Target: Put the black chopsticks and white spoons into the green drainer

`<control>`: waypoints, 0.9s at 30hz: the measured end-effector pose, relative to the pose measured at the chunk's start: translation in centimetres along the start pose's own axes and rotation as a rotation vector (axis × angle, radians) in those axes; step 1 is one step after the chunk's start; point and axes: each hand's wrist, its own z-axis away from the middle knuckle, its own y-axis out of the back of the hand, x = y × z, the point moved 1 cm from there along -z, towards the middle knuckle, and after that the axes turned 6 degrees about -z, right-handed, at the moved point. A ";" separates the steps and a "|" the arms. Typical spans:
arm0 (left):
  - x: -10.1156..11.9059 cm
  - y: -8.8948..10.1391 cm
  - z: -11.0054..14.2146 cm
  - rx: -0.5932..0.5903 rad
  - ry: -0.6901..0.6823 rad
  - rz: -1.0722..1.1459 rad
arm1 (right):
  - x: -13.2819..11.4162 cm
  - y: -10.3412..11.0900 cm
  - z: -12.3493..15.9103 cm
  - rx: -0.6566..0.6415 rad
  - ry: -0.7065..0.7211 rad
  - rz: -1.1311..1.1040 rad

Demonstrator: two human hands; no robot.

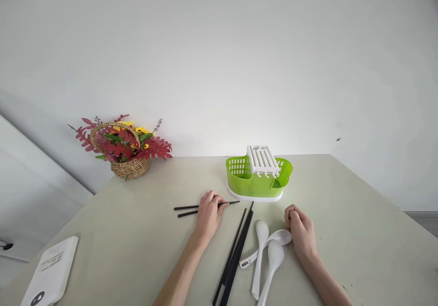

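Note:
My left hand (208, 212) rests on the table, closed over a pair of black chopsticks (186, 207) that lie sideways and poke out on both sides of it. My right hand (300, 228) is curled into a fist on the table, and nothing shows in it. Between my hands, more black chopsticks (236, 255) lie lengthwise in a loose bunch. Beside them are white spoons: one spoon (262, 233) with a long handle, another spoon (275, 253) nearer me, and a curved soup spoon (281, 236) crossing under them, close to my right fist.
A green utensil basket (255, 186) with a white slotted rack (263, 160) on top stands past my hands, near the wall. At the back left is a wicker basket (132, 168) of artificial flowers. A white device (51, 269) lies at the table's left edge.

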 end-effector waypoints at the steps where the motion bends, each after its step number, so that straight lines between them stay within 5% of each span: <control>1: 0.0 0.0 0.0 0.002 -0.001 -0.005 | 0.0 0.0 0.0 -0.001 0.003 0.002; 12: 0.4 0.0 0.1 -0.011 -0.037 -0.043 | -0.2 -0.1 0.1 0.005 -0.004 -0.005; 27: 2.3 1.5 0.5 0.085 0.043 0.243 | -0.5 -0.2 0.2 -0.003 0.016 0.034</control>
